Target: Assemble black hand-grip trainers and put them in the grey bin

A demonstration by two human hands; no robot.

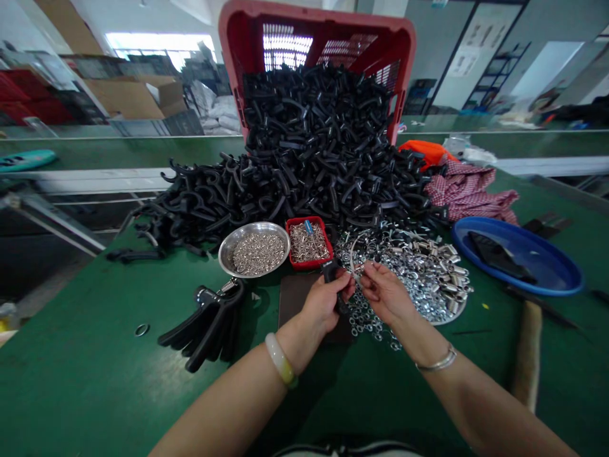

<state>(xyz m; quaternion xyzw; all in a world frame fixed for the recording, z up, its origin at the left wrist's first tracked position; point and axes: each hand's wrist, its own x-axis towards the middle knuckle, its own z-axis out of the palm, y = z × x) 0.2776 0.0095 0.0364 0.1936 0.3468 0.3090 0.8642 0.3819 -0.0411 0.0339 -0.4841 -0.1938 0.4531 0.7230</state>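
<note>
Well left of the small red plastic tray [311, 264], a cluster of black handle-shaped pieces [214, 327] lies on the green worktop [104, 381]. The round silver metal bowl [226, 256] of small metal parts sits just left of the tray. Nearer me than the tray and a little to its right, my left hand [324, 303] pinches a black plastic piece [329, 271], thumb and fingers closed on it. Right of that, my right hand [386, 293] has its fingertips drawn together beside the piece; I can't tell what they grip. Shiny metal rings and springs [428, 276] spread right of the tray.

Bright window [162, 43] behind stacked boxes; pale walls; blue shelf rack [499, 73].
</note>
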